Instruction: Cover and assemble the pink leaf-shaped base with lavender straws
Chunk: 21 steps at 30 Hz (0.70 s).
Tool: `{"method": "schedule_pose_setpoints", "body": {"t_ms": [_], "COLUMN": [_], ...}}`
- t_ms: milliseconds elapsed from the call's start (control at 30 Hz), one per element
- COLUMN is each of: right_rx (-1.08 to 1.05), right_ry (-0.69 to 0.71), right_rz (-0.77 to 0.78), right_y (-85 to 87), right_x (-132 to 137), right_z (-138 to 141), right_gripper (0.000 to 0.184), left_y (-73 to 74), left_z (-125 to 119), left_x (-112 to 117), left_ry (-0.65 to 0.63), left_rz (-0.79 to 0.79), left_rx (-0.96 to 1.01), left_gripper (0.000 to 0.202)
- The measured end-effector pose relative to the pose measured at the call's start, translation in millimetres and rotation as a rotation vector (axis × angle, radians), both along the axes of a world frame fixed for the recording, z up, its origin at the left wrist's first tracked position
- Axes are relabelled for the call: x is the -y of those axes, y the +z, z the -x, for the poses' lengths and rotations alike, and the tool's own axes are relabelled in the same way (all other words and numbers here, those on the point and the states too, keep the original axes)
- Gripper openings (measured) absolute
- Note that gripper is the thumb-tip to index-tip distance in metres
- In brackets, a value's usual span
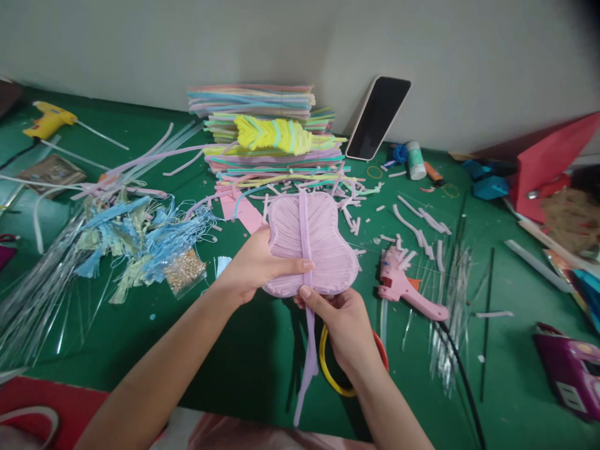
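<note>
A butterfly-shaped lilac piece made of rows of fuzzy pipe cleaner is held up over the table. My left hand grips its left side, the thumb pressed flat on the front. A lilac pipe cleaner strip runs down the middle of the piece, and its loose ends hang below the lower edge. My right hand pinches this strip at the bottom edge between thumb and fingers. Behind the right wrist lie the yellow and red handles of scissors, partly hidden.
Bundles of pastel pipe cleaners and a yellow fuzzy piece lie at the back. A phone leans on the wall. A pink glue gun rests right, a yellow glue gun far left. Blue tassels and clear strips cover the left.
</note>
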State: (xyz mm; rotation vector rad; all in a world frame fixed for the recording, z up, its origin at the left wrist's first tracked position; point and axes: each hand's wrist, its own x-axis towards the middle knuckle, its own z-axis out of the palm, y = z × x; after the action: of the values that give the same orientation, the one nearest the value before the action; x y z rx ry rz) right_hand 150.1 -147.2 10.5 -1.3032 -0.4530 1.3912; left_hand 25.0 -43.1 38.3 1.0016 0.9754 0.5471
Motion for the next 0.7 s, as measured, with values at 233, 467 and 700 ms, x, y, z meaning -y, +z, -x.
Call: {"method": "schedule_pose_setpoints", "body": {"t_ms": [233, 467, 700], "right_rx": [-0.047, -0.046, 0.184], "right_ry": [-0.005, -0.124, -0.446], "right_rz": [-0.018, 0.003, -0.067], "right_y": [-2.8, 0.6, 5.2], "right_x": [0, -1, 0], "right_z": [0, -3, -35], "right_gripper": [0.025, 0.029, 0.018], "left_y": [-4.7, -1.4, -7.6], "left_z": [0, -1, 2], "left_x": [0, -1, -3], "left_ry": [0.032, 0.067, 0.183], "left_rz": [-0.015, 0.005, 0.03], "left_rx": [-0.092, -0.046, -0.052], "left_gripper": [0.056, 0.059, 0.053]}}
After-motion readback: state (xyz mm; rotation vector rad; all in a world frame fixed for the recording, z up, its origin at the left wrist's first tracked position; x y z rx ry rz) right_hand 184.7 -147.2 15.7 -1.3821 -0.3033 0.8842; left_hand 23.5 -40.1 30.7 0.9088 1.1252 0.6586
